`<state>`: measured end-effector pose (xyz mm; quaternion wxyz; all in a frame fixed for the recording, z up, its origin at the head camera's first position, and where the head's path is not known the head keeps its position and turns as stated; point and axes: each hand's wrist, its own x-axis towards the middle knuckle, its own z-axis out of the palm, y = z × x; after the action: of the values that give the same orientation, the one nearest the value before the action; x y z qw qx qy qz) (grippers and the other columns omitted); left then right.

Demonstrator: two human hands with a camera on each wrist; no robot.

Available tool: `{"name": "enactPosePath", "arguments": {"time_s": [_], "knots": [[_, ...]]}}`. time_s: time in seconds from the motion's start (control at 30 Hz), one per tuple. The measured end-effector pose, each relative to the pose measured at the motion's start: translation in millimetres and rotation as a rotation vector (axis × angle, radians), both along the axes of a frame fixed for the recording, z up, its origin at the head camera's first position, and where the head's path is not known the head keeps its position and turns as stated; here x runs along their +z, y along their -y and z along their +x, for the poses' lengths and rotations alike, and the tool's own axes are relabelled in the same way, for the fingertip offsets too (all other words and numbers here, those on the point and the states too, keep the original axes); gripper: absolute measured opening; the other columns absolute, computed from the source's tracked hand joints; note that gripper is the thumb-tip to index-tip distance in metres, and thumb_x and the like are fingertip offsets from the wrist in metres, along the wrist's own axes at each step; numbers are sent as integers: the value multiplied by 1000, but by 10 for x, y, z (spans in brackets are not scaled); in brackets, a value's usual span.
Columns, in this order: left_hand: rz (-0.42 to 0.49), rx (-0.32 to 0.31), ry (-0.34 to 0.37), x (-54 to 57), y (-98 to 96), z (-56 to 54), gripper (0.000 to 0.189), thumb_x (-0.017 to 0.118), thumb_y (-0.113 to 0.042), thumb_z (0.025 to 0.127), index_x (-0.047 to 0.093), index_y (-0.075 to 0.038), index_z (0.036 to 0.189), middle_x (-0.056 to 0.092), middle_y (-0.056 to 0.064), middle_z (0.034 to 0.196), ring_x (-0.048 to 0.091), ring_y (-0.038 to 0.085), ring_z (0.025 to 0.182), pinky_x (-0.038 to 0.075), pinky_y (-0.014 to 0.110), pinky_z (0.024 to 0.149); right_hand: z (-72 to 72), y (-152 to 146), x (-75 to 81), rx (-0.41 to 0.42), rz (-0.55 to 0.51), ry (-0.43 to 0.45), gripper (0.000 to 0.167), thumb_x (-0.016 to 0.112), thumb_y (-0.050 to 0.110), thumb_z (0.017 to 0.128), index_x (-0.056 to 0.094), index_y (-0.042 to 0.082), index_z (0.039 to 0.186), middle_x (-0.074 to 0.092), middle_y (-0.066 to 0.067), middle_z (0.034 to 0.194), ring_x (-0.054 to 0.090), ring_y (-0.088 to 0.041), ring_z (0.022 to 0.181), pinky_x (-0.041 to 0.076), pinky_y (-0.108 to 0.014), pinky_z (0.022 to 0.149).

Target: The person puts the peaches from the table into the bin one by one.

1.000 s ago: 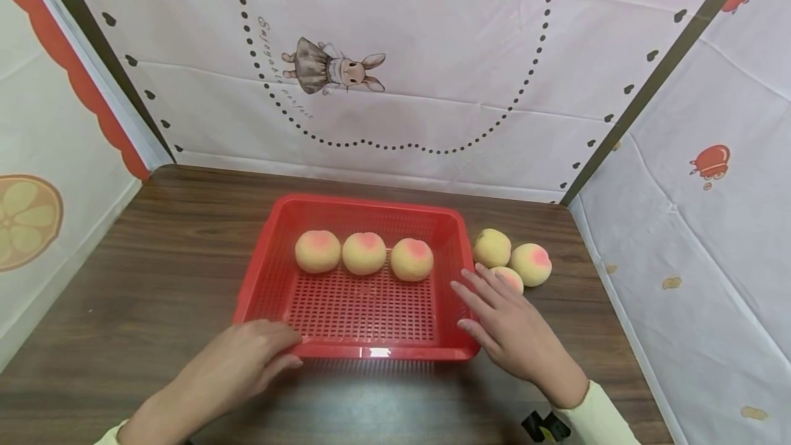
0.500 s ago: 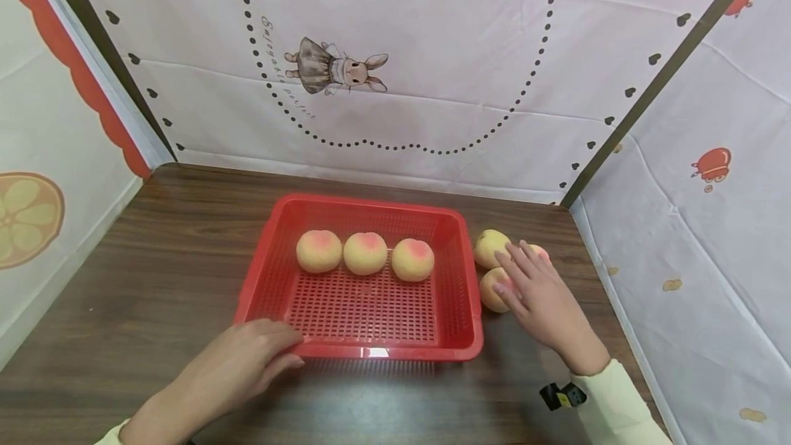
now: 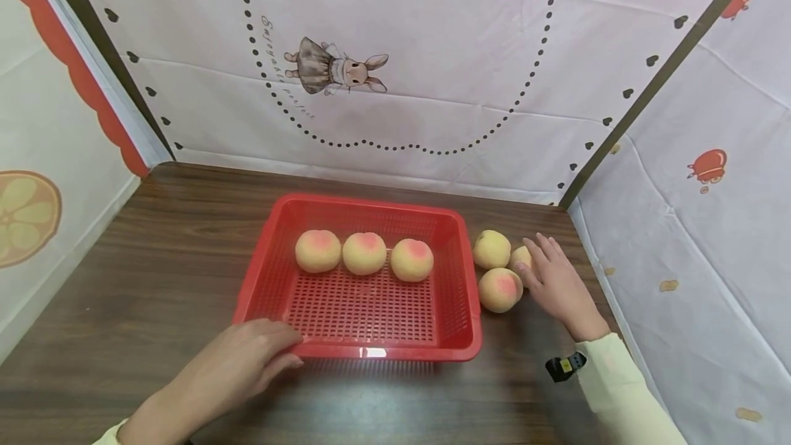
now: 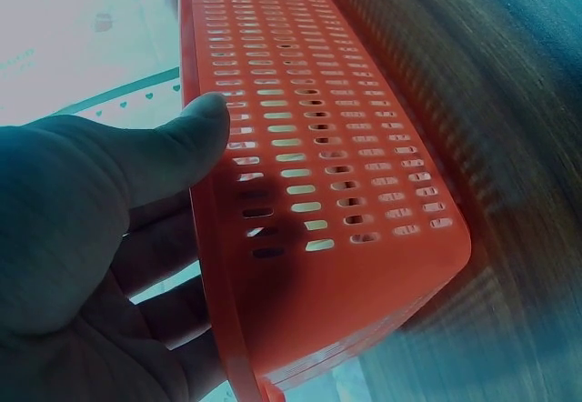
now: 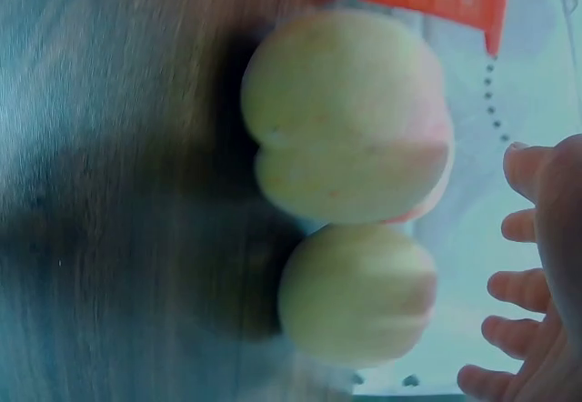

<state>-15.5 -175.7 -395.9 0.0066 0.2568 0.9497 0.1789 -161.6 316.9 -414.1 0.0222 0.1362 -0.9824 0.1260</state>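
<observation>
My left hand (image 3: 231, 362) holds the front left corner of a red plastic basket (image 3: 395, 351). In the left wrist view its thumb (image 4: 195, 138) lies on the slotted outer wall, with the other fingers over the rim. Three yellow peaches with pink tops, the middle peach (image 3: 364, 253) among them, sit in a row inside. My right hand (image 3: 559, 287) hovers with spread fingers over a partly hidden peach (image 3: 522, 257) right of the basket. Beside that lie a pale peach (image 3: 491, 249) and a nearer peach (image 3: 498, 290). In the right wrist view the fingers stand apart from the peaches.
A dark wooden table (image 3: 167, 246) carries everything. Printed white cloth walls (image 3: 432, 53) close it in at the back, left and right. A black device (image 3: 565, 367) is at the right sleeve.
My right hand has moved from the basket's right edge rightward over the loose peaches, uncovering the nearer peach. The left hand and basket have stayed in place.
</observation>
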Motion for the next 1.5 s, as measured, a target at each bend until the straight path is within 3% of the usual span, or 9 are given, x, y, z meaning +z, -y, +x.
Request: {"name": "enactPosePath", "arguments": {"time_s": [0.3,0.57,0.87,1.03,1.23,1.5], "knots": [[4,-9,-4,4,-6,-11,12,82,-34,88,73,-31,96,65,-23,83,53,-6,75,56,29,69,-158,-89,-113,-50,-49,174,64,48,39,110,35,1,159,23,-34,167,24,-55,153,29,-72,119],[8,-6,0,19,-12,-25,13,82,-36,88,73,-31,97,66,-23,84,55,-5,76,58,30,71,-233,-130,-148,-61,-31,212,60,54,32,108,39,3,157,24,-34,166,38,-57,146,37,-72,113],[4,-6,-15,29,-23,-29,12,81,-34,89,74,-31,97,66,-22,85,58,-4,78,58,31,73,-322,-176,-214,-50,-31,159,60,66,24,99,47,1,152,44,-33,150,57,-49,122,50,-65,96],[5,-8,-28,27,-23,-17,11,80,-34,90,74,-30,97,67,-22,87,62,-2,81,59,32,74,-341,-176,-209,-37,-17,123,59,68,25,97,52,1,148,52,-33,142,61,-49,115,51,-65,92],[0,-3,-8,39,-20,-14,10,81,-35,89,73,-31,96,64,-23,84,57,-5,77,57,30,71,-346,-172,-195,-29,-29,103,56,67,25,96,54,2,146,55,-31,140,62,-47,114,51,-66,92],[8,-17,-58,30,4,2,11,81,-34,89,72,-30,95,65,-22,84,58,-3,77,57,31,71,-350,-164,-203,-13,-36,102,53,69,24,95,57,4,143,57,-29,137,62,-44,110,52,-63,89]]}}
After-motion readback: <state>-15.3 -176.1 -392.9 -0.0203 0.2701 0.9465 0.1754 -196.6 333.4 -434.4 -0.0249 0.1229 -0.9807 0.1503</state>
